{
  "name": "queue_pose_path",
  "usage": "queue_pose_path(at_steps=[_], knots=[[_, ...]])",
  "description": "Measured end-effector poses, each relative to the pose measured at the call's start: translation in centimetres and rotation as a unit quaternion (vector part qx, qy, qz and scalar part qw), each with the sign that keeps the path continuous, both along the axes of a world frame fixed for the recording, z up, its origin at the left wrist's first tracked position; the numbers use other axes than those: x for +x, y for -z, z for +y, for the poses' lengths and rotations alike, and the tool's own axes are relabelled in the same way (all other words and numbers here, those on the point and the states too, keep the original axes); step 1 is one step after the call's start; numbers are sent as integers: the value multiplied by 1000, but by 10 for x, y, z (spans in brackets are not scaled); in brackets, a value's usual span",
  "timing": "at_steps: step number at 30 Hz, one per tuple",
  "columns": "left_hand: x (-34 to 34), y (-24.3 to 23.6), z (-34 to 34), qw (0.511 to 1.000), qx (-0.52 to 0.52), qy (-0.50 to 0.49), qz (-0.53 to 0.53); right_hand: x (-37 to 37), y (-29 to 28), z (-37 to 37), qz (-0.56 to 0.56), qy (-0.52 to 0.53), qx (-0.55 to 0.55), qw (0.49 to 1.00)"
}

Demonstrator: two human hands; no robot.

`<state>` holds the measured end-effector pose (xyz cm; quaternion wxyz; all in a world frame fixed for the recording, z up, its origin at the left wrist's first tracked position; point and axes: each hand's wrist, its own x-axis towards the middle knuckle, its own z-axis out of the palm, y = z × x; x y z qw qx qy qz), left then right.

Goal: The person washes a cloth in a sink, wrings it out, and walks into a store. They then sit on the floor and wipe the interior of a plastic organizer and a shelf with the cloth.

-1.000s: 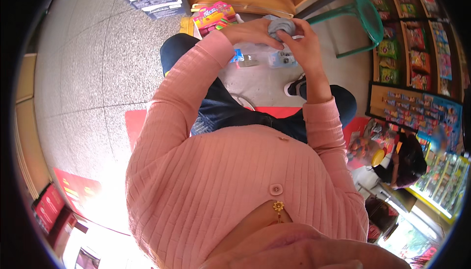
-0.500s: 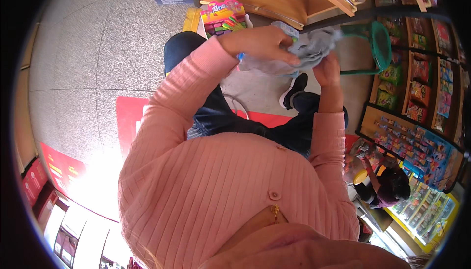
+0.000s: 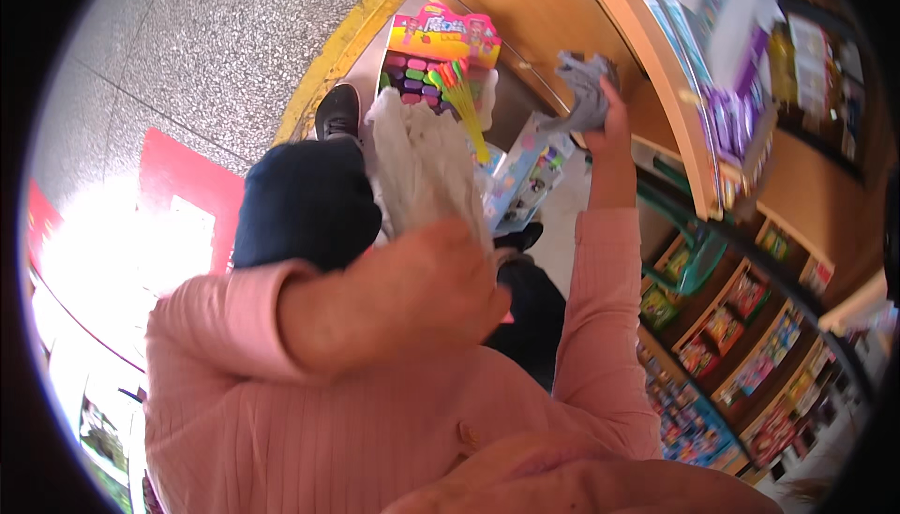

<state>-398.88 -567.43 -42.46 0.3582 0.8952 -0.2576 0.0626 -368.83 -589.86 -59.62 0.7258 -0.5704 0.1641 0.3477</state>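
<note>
L hand (image 3: 441, 275) is low & near the body, a bit blurred; fingers curled in tight on the near end of a pale bag (image 3: 422, 158), thin & crumpled, exact finger spots hard to tell. Bag stretches up from the fist, in front of the lap, partly hiding the stuff behind. R hand (image 3: 609, 120) is farther out, arm extended, fingers narrow, gripping a bunched grey cloth (image 3: 583, 92) in front of the wood shelf (image 3: 647, 41); hands well apart

Behind the bag: open pink/yellow toy box (image 3: 445, 36) w/ small coloured pcs inside, plus yellow sticks (image 3: 459, 106) w/ red & green tips across its R side. Light-blue box (image 3: 530, 177) is just beside, btwn bag & R arm. Dark shoe (image 3: 338, 113) L of bag, near yellow strip (image 3: 337, 55) on the floor. Green stool (image 3: 698, 261) R of R forearm, purple packs (image 3: 736, 125) up on the shelf
</note>
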Motion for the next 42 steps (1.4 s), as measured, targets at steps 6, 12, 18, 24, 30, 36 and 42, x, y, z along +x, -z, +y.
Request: queue_pose_path(at_steps=[6, 12, 18, 24, 30, 36, 42], knots=[[13, 5, 15, 985, 38, -1, 170, 97, 66, 128, -36, -123, -60, 990], [29, 14, 10, 973, 78, -33, 216, 128, 149, 177, -517, -278, -392, 708], [36, 25, 28, 968, 81, -66, 229, 127, 239, 206, -610, -394, -385, 569], [45, 30, 35, 957, 51, -95, 270, 88, 207, 261, -709, -299, -388, 507], [46, 35, 39, 949, 39, -137, 283, 135, 195, 295, -661, -374, -332, 560], [48, 35, 45, 939, 32, -159, 303, 186, 188, 299, -607, -409, -317, 603], [49, 29, 49, 936, 20, -141, 321, 242, 233, 185, -519, -388, -459, 608]])
